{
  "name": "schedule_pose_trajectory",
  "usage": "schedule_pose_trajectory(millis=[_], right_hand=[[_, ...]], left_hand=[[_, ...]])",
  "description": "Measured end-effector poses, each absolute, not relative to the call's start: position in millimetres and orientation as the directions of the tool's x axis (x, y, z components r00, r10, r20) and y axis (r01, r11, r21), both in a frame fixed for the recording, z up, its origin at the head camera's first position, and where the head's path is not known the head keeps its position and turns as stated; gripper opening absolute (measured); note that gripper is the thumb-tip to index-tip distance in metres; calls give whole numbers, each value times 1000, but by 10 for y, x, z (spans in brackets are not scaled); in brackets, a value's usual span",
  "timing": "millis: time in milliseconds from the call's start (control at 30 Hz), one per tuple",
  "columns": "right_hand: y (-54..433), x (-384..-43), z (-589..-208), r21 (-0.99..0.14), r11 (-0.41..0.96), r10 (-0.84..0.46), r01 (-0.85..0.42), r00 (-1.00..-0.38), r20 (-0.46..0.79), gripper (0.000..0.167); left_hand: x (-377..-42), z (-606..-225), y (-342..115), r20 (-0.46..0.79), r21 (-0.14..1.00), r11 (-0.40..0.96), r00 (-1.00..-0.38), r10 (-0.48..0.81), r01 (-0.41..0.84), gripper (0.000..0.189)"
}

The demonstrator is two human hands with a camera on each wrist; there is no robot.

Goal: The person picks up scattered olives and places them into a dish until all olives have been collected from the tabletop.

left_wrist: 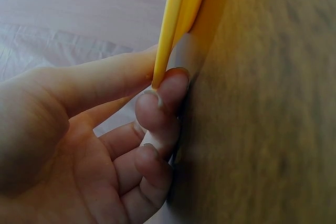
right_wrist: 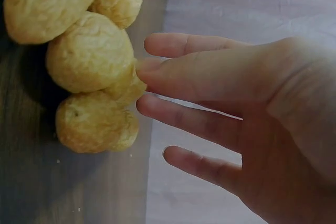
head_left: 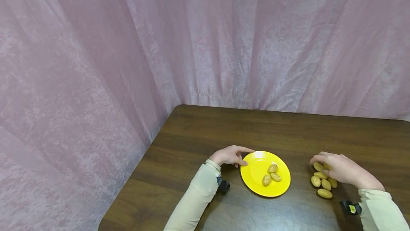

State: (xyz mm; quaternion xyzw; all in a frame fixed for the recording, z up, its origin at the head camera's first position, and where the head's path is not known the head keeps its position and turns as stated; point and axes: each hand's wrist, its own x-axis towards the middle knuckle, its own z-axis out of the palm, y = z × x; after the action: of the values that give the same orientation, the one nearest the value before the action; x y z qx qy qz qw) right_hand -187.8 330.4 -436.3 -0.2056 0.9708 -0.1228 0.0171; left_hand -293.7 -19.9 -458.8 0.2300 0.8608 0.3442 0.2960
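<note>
A round yellow plate [head_left: 256, 184] lies on the table, bearing three wrinkled yellow-brown oval fruits that look like dried dates [head_left: 266, 180]. At its left rim, my left hand [head_left: 229, 155] pinches the edge; the left wrist view shows the rim [left_wrist: 169, 30] between the thumb and curled fingers. To the right of the plate is a cluster of several similar fruits [head_left: 326, 184]. Over the far side of that cluster reaches my right hand [head_left: 341, 167]. In the right wrist view its fingers are extended, with the thumb tip right at a wrinkled fruit [right_wrist: 89, 53].
The dark wooden table [head_left: 179, 184] has rounded far corners. Pink velvet-like curtains [head_left: 224, 46] hang behind it and along its left side. A small black device [head_left: 223, 186] is strapped at the left wrist, another [head_left: 350, 208] at the right.
</note>
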Motion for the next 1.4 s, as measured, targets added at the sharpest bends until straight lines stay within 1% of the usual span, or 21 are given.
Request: schedule_pose_trajectory(millis=[400,733,867,1167,1400], right_hand=[[3340,-1902,-4385,-240,881,-414,-408,-910,27,25],[3346,-1928,-4425,-315,878,-388,-361,-921,-25,34],[3347,-1930,-4451,-307,872,-401,-380,-916,-7,36],[3336,-1916,-4445,-271,870,-419,-412,-907,34,30],[3280,-1899,-4396,-199,884,-401,-424,-904,148,27]], left_hand=[[-2944,-4569,-194,-355,734,654,-717,600,183,53],[-2930,-4565,-197,-351,730,656,-719,600,191,53],[-2930,-4569,-198,-348,729,656,-719,602,196,53],[-2928,-4573,-197,-361,738,654,-722,590,166,53],[-2931,-4574,-204,-355,731,657,-721,595,182,53]])
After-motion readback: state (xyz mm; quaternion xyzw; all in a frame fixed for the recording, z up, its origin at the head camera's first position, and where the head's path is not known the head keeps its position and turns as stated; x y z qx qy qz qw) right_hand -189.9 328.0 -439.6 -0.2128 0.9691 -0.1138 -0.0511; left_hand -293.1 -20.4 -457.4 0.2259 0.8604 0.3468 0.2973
